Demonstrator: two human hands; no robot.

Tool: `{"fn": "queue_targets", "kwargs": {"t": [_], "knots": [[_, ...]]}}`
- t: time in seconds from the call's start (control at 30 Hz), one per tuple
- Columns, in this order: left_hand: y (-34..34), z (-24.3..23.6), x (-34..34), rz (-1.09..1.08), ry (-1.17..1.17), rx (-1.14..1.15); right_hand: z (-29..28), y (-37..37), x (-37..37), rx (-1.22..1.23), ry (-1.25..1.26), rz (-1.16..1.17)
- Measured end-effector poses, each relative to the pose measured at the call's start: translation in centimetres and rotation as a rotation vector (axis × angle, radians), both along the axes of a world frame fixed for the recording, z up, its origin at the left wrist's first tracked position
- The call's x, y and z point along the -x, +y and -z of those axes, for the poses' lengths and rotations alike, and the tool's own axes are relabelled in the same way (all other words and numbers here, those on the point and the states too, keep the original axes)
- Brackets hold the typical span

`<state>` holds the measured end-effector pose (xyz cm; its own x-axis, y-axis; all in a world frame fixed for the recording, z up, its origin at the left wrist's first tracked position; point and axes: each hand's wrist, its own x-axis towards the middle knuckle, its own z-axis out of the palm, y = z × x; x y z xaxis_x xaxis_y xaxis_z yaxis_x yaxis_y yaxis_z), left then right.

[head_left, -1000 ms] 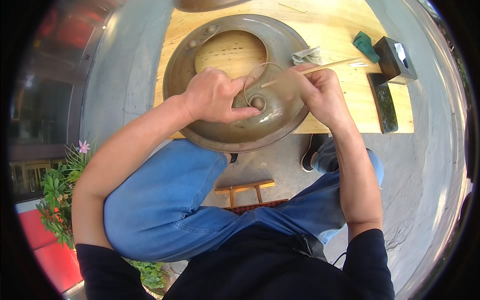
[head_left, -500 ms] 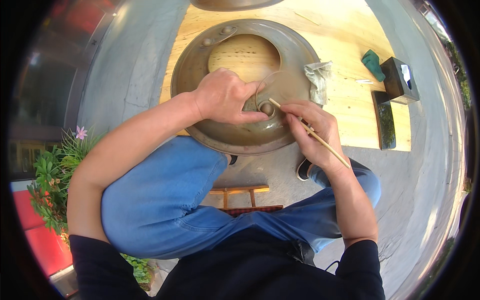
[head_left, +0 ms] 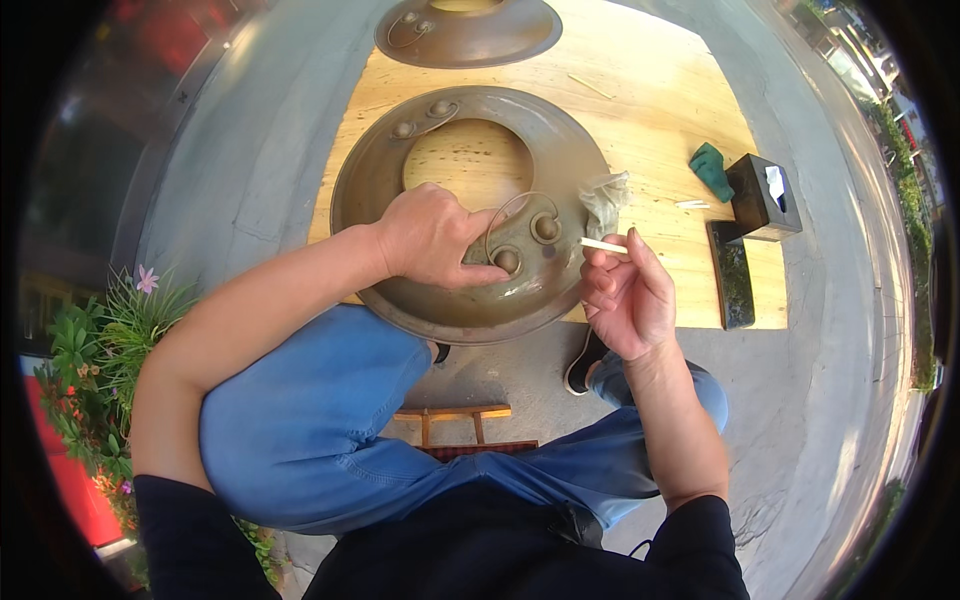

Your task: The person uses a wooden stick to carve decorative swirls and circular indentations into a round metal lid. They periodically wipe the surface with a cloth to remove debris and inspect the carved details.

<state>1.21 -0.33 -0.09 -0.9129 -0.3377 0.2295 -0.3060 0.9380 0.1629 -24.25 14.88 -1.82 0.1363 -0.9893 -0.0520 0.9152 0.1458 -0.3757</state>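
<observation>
A broad brown metal ring-shaped lid [head_left: 445, 312] with a round middle opening lies on the wooden table, its near rim past the edge by my knees. My left hand [head_left: 428, 235] rests over its near part, thumb against a round knob [head_left: 506, 262] and index finger at the curved wire handle [head_left: 489, 228]; its other fingers are curled. Another knob [head_left: 547, 228] anchors the handle's right end. Raised just right of the lid, my right hand [head_left: 640, 310] pinches a thin pale wooden stick [head_left: 604, 246], whose tip points left. Crumpled pale cloth [head_left: 604, 203] touches the lid's right rim.
A second brown lid [head_left: 470, 45] sits at the table's far side. To the right are a green cloth [head_left: 710, 172], white sticks [head_left: 692, 205], a black tissue box [head_left: 762, 205] and a dark phone [head_left: 732, 275]. A wooden stool [head_left: 455, 413] stands below me; plants [head_left: 90, 350] are left.
My right hand has drawn back from the near knob and turned palm up, with the stick now pointing left. The left hand keeps its place at the handle. The whole view has shifted.
</observation>
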Motion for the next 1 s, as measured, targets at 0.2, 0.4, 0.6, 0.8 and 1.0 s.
{"fn": "queue_targets", "kwargs": {"t": [0.2, 0.4, 0.6, 0.8, 1.0], "knots": [[0.1, -0.1, 0.2, -0.004, 0.012, 0.042, -0.7, -0.1, -0.5, 0.032, 0.05, -0.021], [0.2, -0.4, 0.1, -0.006, 0.019, 0.029, -0.7, -0.1, -0.4, 0.024, 0.084, -0.013], [0.1, -0.2, 0.2, 0.007, 0.032, 0.027, -0.6, 0.0, -0.5, -0.003, 0.089, -0.007], [0.3, -0.7, 0.2, -0.01, 0.021, 0.022, -2.3, -0.6, -0.6, -0.013, 0.66, 0.161], [0.1, -0.2, 0.2, 0.002, 0.011, 0.048, -1.4, -0.7, -3.0, 0.138, 1.371, 0.263]]}}
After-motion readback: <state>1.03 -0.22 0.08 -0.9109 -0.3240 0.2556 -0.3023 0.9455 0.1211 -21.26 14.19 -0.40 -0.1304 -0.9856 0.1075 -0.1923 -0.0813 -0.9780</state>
